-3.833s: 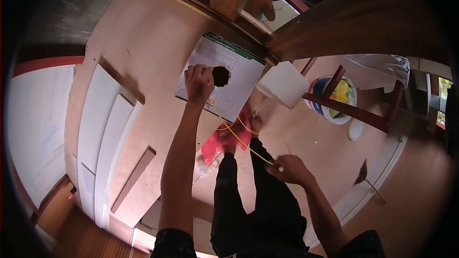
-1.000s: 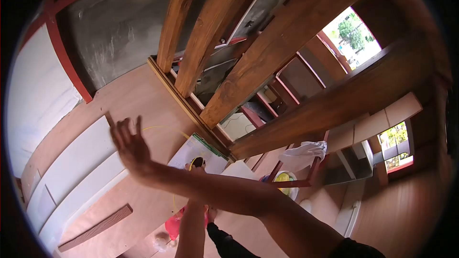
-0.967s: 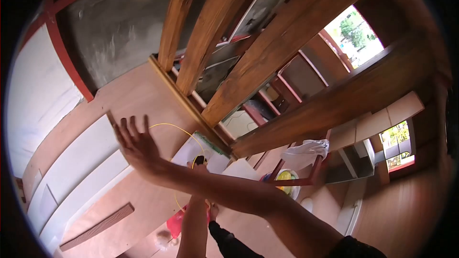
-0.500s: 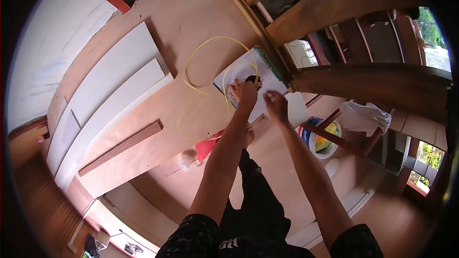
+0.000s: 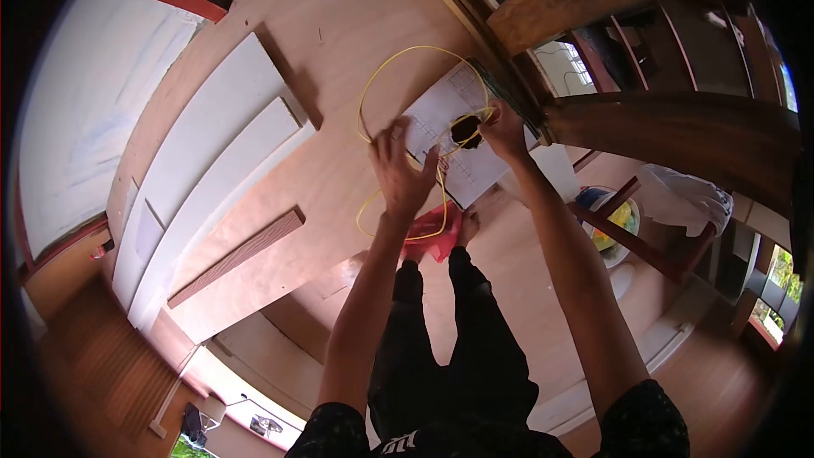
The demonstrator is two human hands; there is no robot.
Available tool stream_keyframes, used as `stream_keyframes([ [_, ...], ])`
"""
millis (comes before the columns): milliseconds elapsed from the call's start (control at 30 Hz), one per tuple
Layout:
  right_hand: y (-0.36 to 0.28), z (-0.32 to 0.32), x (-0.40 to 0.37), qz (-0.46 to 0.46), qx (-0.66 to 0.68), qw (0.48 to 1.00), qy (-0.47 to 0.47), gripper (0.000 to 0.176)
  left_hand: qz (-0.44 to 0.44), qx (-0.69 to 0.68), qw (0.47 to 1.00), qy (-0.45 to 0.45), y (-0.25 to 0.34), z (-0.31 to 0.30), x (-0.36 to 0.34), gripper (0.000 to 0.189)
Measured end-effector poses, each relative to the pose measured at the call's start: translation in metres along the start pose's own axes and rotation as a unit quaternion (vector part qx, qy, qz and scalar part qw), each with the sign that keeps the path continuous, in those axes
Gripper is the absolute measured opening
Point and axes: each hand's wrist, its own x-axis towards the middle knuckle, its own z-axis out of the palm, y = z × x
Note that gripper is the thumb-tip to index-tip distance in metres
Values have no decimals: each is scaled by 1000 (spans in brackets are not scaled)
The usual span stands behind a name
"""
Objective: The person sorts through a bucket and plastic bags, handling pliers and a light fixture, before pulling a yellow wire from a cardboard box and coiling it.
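Observation:
A thin yellow cord (image 5: pixel 421 47) lies in wide loops over an open book or sheet of printed pages (image 5: pixel 483 171). My right hand (image 5: pixel 506 131) pinches the cord at the right side of the pages, beside a dark, roundish thing (image 5: pixel 465 131). My left hand (image 5: pixel 400 171) is over the left edge of the pages, fingers spread and thumb apart, with the cord passing close by its fingertips. Below the pages, a red plastic bag or cloth (image 5: pixel 439 244) lies near my feet, partly under a lower loop of the cord.
White boards (image 5: pixel 225 119) lie at left, with a brown wooden strip (image 5: pixel 237 256) nearby. At right stand a wooden frame of beams (image 5: pixel 670 129) and a bucket (image 5: pixel 623 233) with colourful contents. A white plastic bag (image 5: pixel 687 195) hangs over a red-brown bar.
My left hand has moved left off the middle of the pages and spread its fingers. My right hand has moved up to the cord and now pinches it. The cord's loops have shifted.

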Motion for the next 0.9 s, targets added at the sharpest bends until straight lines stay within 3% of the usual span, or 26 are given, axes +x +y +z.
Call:
stream_keyframes([
  [67,15,1,-1,-42,-15,999,3,44,-56,52,997,30,-10,-3,16,72],
  [100,17,-2,0,-84,-33,996,7,45,-54,51,997,34,-20,1,22,72],
  [167,12,-6,-3,-62,25,998,-2,47,-371,129,920,8,-57,19,21,99],
  [233,4,-9,-5,-34,83,996,-13,48,-538,2,843,-2,-67,8,26,106],
  [267,-1,-10,-7,-30,47,998,10,40,-665,-173,725,-47,-67,3,20,86],
  [300,-4,-10,-5,-27,12,999,34,33,-666,-171,725,-47,-65,3,8,86],
  [333,-1,-10,-3,-26,15,999,35,33,-660,-284,686,-118,-65,3,-2,69],
  [367,2,-11,0,-9,50,998,-30,27,-641,-390,634,-186,-65,5,-9,52],
  [400,4,-11,1,10,85,992,-96,21,-616,-356,685,-159,-60,9,-14,31],
  [433,6,-9,2,12,89,991,-96,21,-617,-352,686,-159,-62,8,-15,31],
  [500,9,-7,3,-19,98,992,-73,12,-551,-284,779,-95,-66,7,-15,27],
  [567,10,-7,4,-7,114,990,-81,10,-542,-295,782,-88,-74,1,-9,23],
  [633,7,-10,1,30,196,976,-94,7,-371,-86,920,-94,-72,-2,-2,21],
  [667,5,-11,0,32,198,975,-94,7,-277,-64,957,-67,-66,0,-5,24],
  [700,4,-14,3,-1,182,980,-86,7,-277,-63,957,-67,-49,-1,3,24],
  [767,1,-20,5,-31,163,983,-79,7,-180,-174,960,-126,-16,5,11,31],
  [833,-7,-27,10,-96,50,989,-101,10,-193,-244,934,-177,7,19,9,31],
  [867,-13,-30,11,-81,52,989,-108,13,-131,-190,959,-166,12,29,7,26],
  [900,-14,-33,15,-83,50,989,-109,13,-131,-191,959,-164,7,32,8,26],
])
